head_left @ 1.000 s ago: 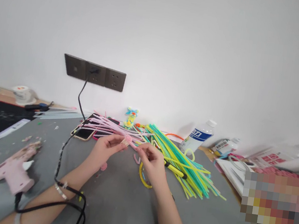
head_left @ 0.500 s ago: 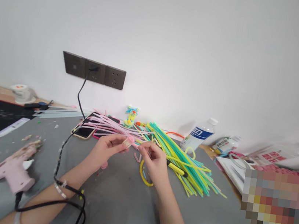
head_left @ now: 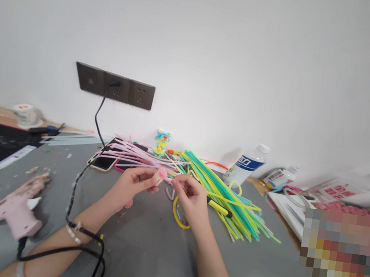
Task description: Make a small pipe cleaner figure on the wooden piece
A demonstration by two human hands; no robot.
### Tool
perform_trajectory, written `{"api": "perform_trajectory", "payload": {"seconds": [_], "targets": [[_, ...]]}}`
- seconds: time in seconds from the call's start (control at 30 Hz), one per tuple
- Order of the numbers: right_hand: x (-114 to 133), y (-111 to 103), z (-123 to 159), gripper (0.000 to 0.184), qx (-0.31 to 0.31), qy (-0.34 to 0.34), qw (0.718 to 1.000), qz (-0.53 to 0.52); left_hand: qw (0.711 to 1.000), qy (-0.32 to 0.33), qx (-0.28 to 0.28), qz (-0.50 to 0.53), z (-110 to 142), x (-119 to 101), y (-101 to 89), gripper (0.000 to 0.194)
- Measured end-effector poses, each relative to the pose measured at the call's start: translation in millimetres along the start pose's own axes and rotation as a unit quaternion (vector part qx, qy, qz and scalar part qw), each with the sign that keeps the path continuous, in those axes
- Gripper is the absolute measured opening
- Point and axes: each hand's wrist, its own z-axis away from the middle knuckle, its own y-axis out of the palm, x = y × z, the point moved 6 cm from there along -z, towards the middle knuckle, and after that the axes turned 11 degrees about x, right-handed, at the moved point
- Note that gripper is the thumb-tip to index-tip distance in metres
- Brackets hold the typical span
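Left hand: the left hand (head_left: 132,187) has its thumb and fingers pinched on a small pink coil (head_left: 162,173), held up above the grey tabletop (head_left: 154,258).
Right hand: the right hand (head_left: 192,197) is closed at the fingertips, seemingly on the short pink strip (head_left: 168,180) that leads off the coil.
Pink coil: in the air between the two hands, its round face towards me; a paler part shows below it, too small to make out.
Just changed: over the last second the coil has shifted a touch towards the right fingertips and stands out more from the left ones; both hands otherwise hold nearly the same place. I take that as a small adjustment of the roll, with the piece not set down.
Under the left wrist: a second pink roll (head_left: 129,203) on the tabletop, partly hidden by the arm.
Beyond the fingers: a spread of pink strips (head_left: 134,153), partly over a phone (head_left: 103,163).
Beside the right hand: a yellow ring (head_left: 178,215), a yellow-and-black tool (head_left: 219,207) and a heap of green and yellow strips (head_left: 223,194).
By the left forearm: a pink glue gun (head_left: 18,213); its black cord (head_left: 75,187) passes across the arm, then up to the wall socket (head_left: 114,86).
Against the wall: a little blue-and-yellow figure (head_left: 161,144) and a tilted bottle (head_left: 247,164).
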Motion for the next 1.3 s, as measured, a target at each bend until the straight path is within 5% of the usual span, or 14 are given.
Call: {"api": "perform_trajectory", "payload": {"seconds": [0.53, 0.93, 1.3], "targets": [[0, 1, 1, 0.022, 0.012, -0.017, 1.0, 0.01, 0.998, 0.019, 0.061, 0.011, -2, 3, 4.4, 0.028], [18, 3, 7, 0.018, -0.008, -0.098, 0.995, 0.033, 0.977, 0.009, 0.144, 0.155, 1, 7, 15.7, 0.019], [23, 3, 9, 0.015, -0.005, -0.122, 0.992, 0.042, 0.979, 0.033, 0.151, 0.129, 2, 1, 18.7, 0.02]]}}
